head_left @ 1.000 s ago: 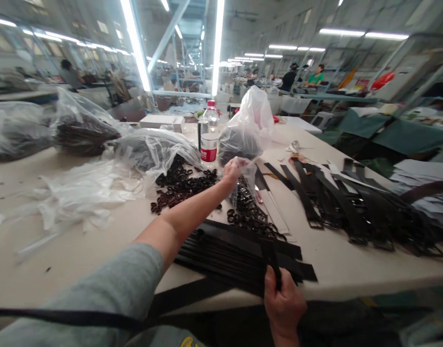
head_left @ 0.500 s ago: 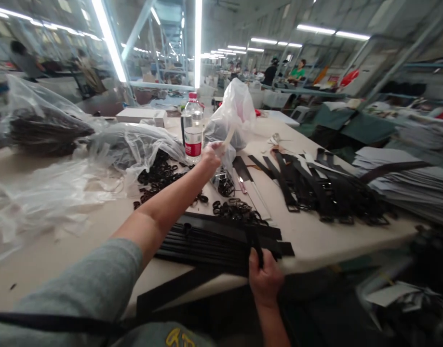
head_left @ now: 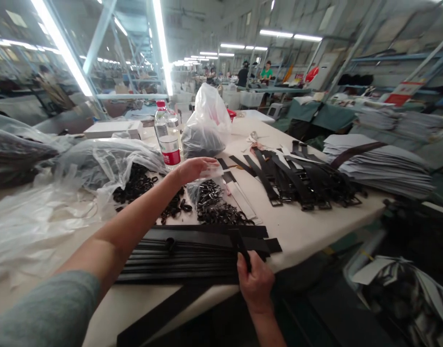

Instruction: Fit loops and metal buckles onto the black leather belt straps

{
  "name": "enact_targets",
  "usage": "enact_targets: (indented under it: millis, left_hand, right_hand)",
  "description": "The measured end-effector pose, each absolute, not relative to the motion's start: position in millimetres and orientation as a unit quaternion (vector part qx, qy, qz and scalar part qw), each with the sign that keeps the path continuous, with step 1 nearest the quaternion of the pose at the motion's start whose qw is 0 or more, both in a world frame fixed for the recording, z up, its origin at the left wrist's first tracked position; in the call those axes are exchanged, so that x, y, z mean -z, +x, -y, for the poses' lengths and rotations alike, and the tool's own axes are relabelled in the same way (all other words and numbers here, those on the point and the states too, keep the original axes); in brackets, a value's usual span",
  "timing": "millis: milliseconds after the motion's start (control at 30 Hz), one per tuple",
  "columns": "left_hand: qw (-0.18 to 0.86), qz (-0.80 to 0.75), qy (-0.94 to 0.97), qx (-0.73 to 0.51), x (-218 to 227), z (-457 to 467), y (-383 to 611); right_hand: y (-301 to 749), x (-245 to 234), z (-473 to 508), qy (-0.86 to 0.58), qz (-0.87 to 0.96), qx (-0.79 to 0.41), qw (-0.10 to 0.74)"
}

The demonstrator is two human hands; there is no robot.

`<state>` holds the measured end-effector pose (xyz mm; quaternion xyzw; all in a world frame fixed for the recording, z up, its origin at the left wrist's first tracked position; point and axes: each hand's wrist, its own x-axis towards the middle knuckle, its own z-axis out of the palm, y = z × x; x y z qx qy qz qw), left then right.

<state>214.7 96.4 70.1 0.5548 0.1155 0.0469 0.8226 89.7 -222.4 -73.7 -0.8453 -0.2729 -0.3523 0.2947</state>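
Observation:
My left hand is closed on a clear plastic bag, stretched out over the middle of the table. Under it lies a pile of small black and metallic buckles. To its left are loose black loops. My right hand grips a black strap near the front edge, its far end pointing up and left. Beneath that strap a stack of flat black straps lies side by side, with a small black loop on top.
A water bottle and a white plastic bag with dark contents stand behind. Buckled belts lie at right, beside a stack of grey sheets. Plastic-wrapped bundles cover the left. People work in the background.
My left hand has come down and tilted, and the buckle pile under it is larger. My right hand keeps its strap. The view has swung to the right.

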Motion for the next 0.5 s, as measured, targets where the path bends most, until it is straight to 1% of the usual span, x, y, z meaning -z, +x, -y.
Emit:
enact_targets:
  millis: [33, 67, 167, 233, 333, 500]
  left_hand:
    - [0.781, -0.095, 0.617, -0.019, -72, -104, 214]
    - [0.733, -0.087, 0.674, -0.021, -74, -111, 217]
    - [0.614, -0.116, 0.777, -0.081, -72, -129, 239]
    - [0.57, -0.154, 0.8, -0.102, -61, -134, 260]
    - [0.5, -0.196, 0.838, -0.099, -36, -136, 286]
    - [0.413, -0.205, 0.881, -0.109, -2, -142, 309]
  right_hand:
    - [89, 74, 223, -0.846, 0.272, 0.351, 0.294]
    - [89, 74, 223, -0.846, 0.272, 0.351, 0.294]
    - [90, 77, 223, -0.84, 0.275, 0.364, 0.295]
    - [91, 79, 224, -0.834, 0.277, 0.374, 0.297]
    - [91, 87, 225, -0.828, 0.28, 0.379, 0.302]
    - [89, 104, 227, -0.836, 0.269, 0.346, 0.331]
